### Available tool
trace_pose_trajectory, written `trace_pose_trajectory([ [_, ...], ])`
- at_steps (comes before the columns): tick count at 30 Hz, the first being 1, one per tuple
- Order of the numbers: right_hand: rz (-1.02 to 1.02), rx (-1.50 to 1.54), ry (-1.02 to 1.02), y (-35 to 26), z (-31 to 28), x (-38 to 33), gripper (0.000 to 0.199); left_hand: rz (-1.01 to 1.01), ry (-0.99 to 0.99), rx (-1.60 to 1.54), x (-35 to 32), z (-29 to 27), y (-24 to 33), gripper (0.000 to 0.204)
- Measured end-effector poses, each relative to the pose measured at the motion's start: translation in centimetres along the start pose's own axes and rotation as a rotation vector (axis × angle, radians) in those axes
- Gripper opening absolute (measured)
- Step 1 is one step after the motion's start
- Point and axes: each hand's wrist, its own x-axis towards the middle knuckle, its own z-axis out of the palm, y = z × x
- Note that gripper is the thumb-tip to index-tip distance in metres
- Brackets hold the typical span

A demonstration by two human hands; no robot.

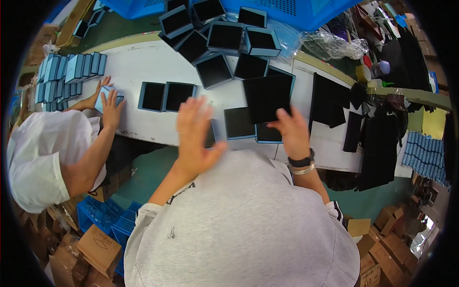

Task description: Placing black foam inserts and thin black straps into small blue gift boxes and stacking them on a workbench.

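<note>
My right hand [295,135] pinches the lower right edge of a black square sheet [268,98], which looks like felt or foam. The sheet hangs over light-blue open boxes with black insides, hiding parts of them; one box [239,123] sits just to its left. My left hand [192,136] is open, palm down with fingers stretched out, slightly blurred. Beneath it, a box [210,135] is mostly hidden. Beyond that hand, two open boxes [166,97] stand side by side. A loose pile of similar boxes [224,37] lies farther back.
At left, a co-worker's hands [111,103] hold a blue box beside stacked boxes [71,71]. Black sheets [330,98] lie to the right, near a yellow tape roll [363,73]. A blue plastic crate [287,7] stands at the back. Cardboard cartons [99,248] cover the floor.
</note>
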Motion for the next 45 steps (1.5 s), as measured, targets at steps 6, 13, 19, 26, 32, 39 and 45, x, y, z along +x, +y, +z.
trace_pose_trajectory([
  [6,0.035,-0.178,-0.432,-0.3,5.2,-1.5,0.022,-0.156,-0.322,0.354,2.4,-0.1,-1.8,0.057],
  [13,0.283,-0.01,-0.511,-0.4,6.8,-2.0,0.023,-0.677,-0.02,-0.951,-0.3,-3.5,-0.8,0.069],
  [19,-0.348,-0.576,-0.263,-1.2,8.1,-0.2,0.031,-0.906,0.421,-1.235,-0.6,-1.6,-0.5,0.037],
  [26,-0.959,-1.494,-0.403,-4.4,10.2,7.4,0.065,-0.849,0.566,-1.539,3.7,-1.5,0.2,0.031],
  [32,-1.14,-1.341,-0.658,-7.2,15.0,5.4,0.062,-0.74,0.537,-1.492,3.8,-1.7,-2.6,0.022],
  [39,-1.166,-1.329,-0.474,-9.6,16.9,10.4,0.046,-0.936,0.485,-1.384,5.3,-3.2,-4.6,0.027],
  [45,-0.968,-1.765,-0.188,-11.1,18.3,13.1,0.047,-0.961,0.235,-1.395,6.3,-4.0,-6.2,0.026],
])
